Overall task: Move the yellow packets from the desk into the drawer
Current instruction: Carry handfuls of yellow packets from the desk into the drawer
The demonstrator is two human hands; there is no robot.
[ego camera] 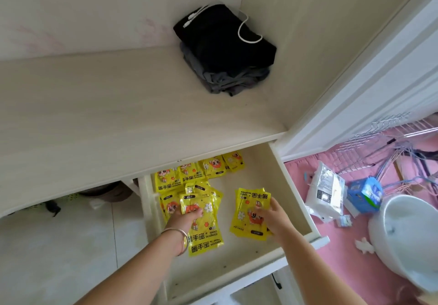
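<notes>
**Both hands on yellow packets inside the open drawer**

The yellow packets (201, 212) are glossy foil sachets, bright yellow, each printed with an orange-red cartoon figure, a white flower, a small black label and the words "HAND WARMER" beside large characters. All that show lie inside the pulled-out drawer (296, 200), none on the desk (106, 105) top. One row sits along the drawer's back edge, partly tucked under the desk's front edge, so their upper halves are cut off. A fanned heap lies against the drawer's left wall, and a smaller stack (251, 212) lies near the middle, turned so its print reads upside down.

The left hand (186, 220), with a silver bangle (176, 239) at the wrist, rests palm-down on the left heap with fingers curled onto the top sachet; whether it grasps or only presses cannot be told. The right hand (272, 217) lies on the right edge of the middle stack, fingers spread over it and thumb hidden, so its hold cannot be told either.

How many packets each heap holds is hard to make out, since they overlap. At the desk's far right corner sits a folded pile of dark clothes (225, 53) with a white cable (246, 29) looped on top
</notes>
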